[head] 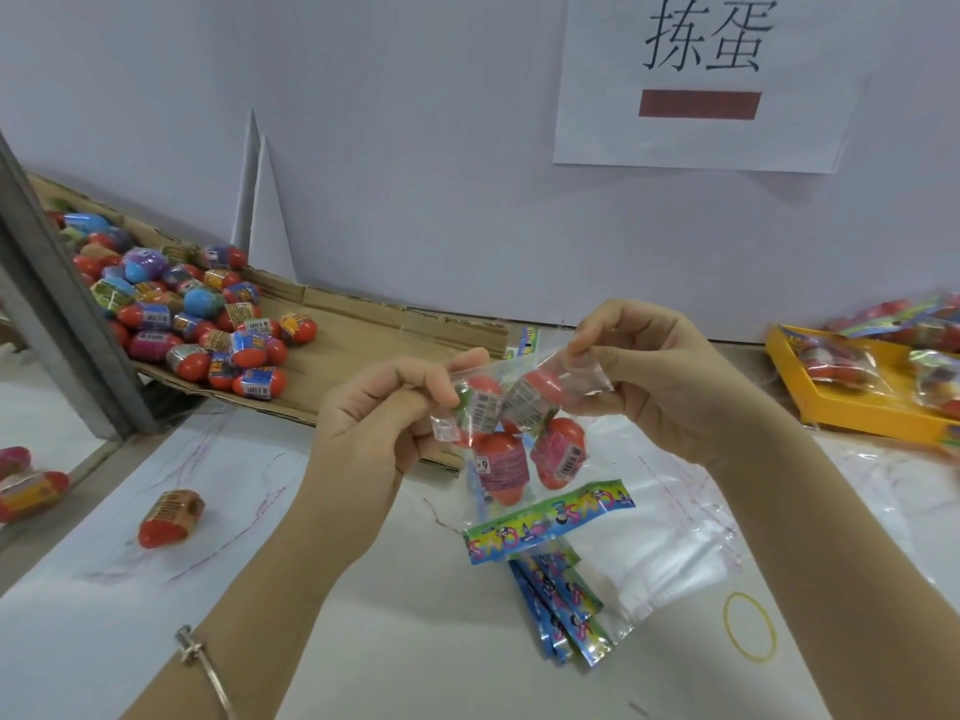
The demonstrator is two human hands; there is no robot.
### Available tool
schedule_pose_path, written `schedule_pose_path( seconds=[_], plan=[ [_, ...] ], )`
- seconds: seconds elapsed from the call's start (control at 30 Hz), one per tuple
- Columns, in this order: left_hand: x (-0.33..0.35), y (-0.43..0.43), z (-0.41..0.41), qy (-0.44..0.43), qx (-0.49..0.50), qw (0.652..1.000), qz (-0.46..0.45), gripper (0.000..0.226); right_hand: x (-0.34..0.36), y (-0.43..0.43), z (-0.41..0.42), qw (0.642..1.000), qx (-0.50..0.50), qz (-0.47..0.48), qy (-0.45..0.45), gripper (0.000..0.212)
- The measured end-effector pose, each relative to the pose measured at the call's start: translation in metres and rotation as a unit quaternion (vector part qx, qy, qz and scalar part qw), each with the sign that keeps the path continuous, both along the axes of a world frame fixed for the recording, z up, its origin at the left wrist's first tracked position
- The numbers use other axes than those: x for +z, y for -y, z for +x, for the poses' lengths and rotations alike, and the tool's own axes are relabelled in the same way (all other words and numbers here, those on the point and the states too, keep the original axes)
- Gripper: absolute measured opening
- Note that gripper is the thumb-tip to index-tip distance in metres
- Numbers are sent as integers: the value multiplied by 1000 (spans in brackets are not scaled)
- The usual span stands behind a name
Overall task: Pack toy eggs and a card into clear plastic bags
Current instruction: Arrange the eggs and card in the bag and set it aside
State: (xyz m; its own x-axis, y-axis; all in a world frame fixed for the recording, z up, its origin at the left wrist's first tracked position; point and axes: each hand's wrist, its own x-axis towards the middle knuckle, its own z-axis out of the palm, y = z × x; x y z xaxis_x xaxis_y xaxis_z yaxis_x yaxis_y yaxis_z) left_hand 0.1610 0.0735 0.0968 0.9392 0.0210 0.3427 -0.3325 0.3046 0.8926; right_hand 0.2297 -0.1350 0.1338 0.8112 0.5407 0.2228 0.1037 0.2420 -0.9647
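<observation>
I hold a clear plastic bag [519, 407] up above the table. My left hand [384, 413] pinches its top left corner and my right hand [644, 366] pinches its top right corner. Inside hang several red toy eggs [501, 467] with printed wrappers, and a colourful card [550, 522] lies across the bag's bottom. More such cards [561, 610] lie stacked on the table below, beside a pile of empty clear bags [665, 553].
A heap of toy eggs [197, 309] lies on flattened cardboard [363, 335] at the left. One loose egg [169, 517] rests on the table. A yellow tray [831, 407] with filled bags stands at the right. A yellow rubber band [749, 626] lies near my right forearm.
</observation>
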Motion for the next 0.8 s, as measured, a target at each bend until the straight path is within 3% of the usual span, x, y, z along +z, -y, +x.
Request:
schedule_pose_path(
  seconds=[0.13, 0.3, 0.4, 0.57, 0.8],
  plan=[
    [0, 1, -1, 20, -7, 1000, -4, 47, 1, -2, -1, 1000, 3, 12, -3, 10],
    [-1, -2, 1, 16, -19, 1000, -5, 16, 1, -2, -1, 1000, 6, 14, -1, 9],
    [-3, -2, 2, -2, 0, 1000, -1, 20, 2, -2, -1, 1000, 7, 0, 7, 17],
    [-4, 4, 0, 48, 66, 993, 86, 17, 3, -2, -3, 1000, 6, -7, 7, 18],
    [-2, 0, 0, 49, -8, 998, 33, 26, 6, 2, -4, 1000, 7, 3, 12, 15]
  ],
)
